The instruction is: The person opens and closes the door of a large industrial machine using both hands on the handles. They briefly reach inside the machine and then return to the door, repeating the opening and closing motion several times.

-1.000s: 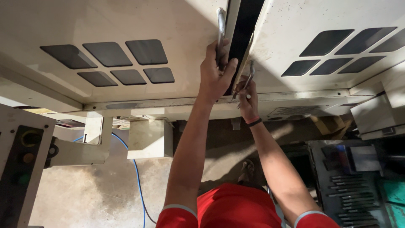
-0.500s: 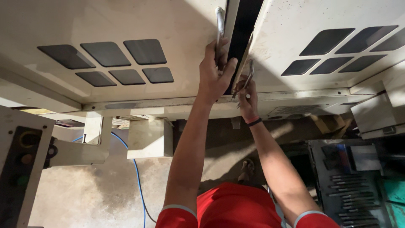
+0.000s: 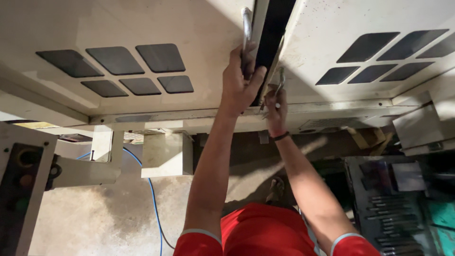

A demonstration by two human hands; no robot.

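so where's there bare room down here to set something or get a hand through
Bare concrete floor lies open between the blue cable and the beige control box. The dark gap between the two cream machine doors is crowded: the left hand grips the metal bar handle, the right hand sits at the edge. The tool tray looks full.
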